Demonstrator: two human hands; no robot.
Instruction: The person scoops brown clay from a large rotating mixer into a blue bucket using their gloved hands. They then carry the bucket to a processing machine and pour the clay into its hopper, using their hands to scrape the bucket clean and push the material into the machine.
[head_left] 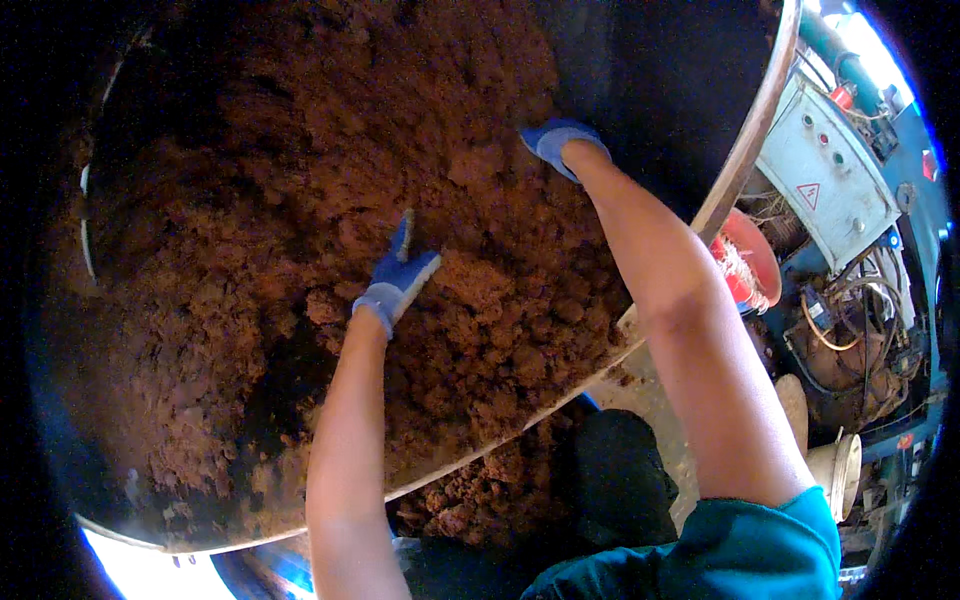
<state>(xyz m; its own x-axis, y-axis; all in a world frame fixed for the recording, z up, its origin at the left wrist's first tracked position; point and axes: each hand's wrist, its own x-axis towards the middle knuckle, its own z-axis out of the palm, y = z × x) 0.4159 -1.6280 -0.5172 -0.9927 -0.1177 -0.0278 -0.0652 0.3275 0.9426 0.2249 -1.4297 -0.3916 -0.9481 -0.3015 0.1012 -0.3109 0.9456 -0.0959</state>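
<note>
Both hands were seen reaching into a large round metal drum (745, 150), tilted toward the person and filled with a reddish-brown crumbly mass (330, 170). The left hand (397, 280), in a blue glove, was laid on the mass near the middle of the drum, its fingers stretched out flat and pointed up and away from the person; nothing was closed within its grip, and only loose clumps were touched by the palm. The right hand (558, 140), gloved likewise, was pressed farther in and to the right, close to the dark inner wall; its fingers were curled down into the mass, and whether anything was held in that grip could not be told. The bulk of the mass lay to the left of and beyond both hands, heaped up the far wall, while a looser bank of lumps lay just beneath the left hand and sloped down toward the near rim. The left hand was the nearer to that rim. More of the same brown material (470, 495) was seen below the rim. A grey control box (835, 170) and a red funnel-shaped part (750, 262) stood at the right.
</note>
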